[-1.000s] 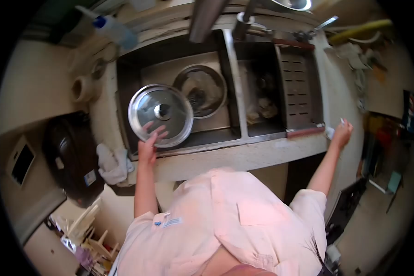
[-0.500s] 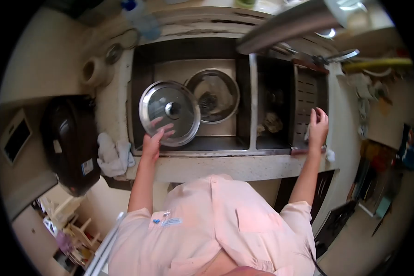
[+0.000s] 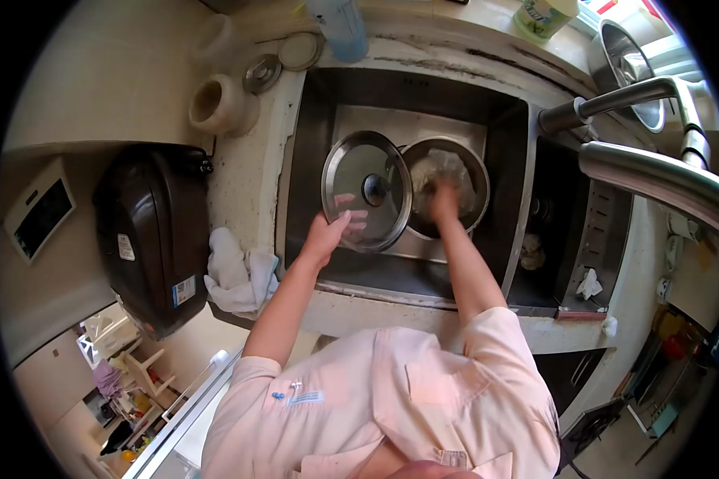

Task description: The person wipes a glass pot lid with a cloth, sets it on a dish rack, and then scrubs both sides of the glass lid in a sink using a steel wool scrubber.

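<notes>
My left hand (image 3: 327, 237) grips the near-left rim of a round glass pot lid (image 3: 355, 172) with a steel edge and a dark centre knob. Its fingers show through the glass. The lid is held over the left part of the steel sink basin (image 3: 311, 120). Beside it, partly overlapped by the lid, stands a round steel pot (image 3: 479, 164) with cloudy liquid inside. My right hand (image 3: 446, 201) reaches down into the pot. Motion smears its fingers, and a dark patch shows beside them. Whether it holds anything cannot be made out.
A steel faucet (image 3: 615, 104) juts over the basin's right side. A slotted drain tray (image 3: 599, 231) carries a crumpled white scrap (image 3: 589, 284). White cloths (image 3: 236, 271) and a dark brown appliance (image 3: 152, 239) are at left. A blue bottle (image 3: 339, 32) stands behind the sink.
My right hand has gone from the slotted tray at right into the pot, where a dark scourer lay. The white scrap now shows on the tray. My left hand still holds the lid; the view has shifted.
</notes>
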A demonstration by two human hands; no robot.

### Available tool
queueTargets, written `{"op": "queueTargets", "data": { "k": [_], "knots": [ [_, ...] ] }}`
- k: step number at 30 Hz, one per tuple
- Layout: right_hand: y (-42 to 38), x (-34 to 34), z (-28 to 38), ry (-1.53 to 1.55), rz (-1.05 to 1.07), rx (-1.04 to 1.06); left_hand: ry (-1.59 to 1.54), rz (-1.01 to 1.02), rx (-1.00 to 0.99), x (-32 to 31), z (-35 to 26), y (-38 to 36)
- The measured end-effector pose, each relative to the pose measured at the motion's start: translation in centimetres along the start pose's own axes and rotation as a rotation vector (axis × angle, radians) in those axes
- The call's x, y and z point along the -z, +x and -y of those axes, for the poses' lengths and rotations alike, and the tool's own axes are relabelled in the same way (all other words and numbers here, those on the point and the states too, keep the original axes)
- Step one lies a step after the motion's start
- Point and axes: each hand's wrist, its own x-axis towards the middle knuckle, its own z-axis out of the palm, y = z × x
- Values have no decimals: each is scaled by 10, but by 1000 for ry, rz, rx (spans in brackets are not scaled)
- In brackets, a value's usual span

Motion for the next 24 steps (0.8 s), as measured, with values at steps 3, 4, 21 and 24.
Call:
{"op": "queueTargets", "data": {
  "k": [3, 4, 21, 24],
  "knots": [
    [-9, 80, 50, 670, -247, -309, -87, 24, 56, 3, -1, 0],
    [-23, 115, 78, 851, -221, -238, -88, 45, 52, 3, -2, 0],
    [-20, 138, 158, 506, -544, 207, -41, 232, -54, -19, 5, -21],
    [-40, 140, 175, 527, -444, 363, 2, 211, -105, -19, 5, -20]
  ]
}}
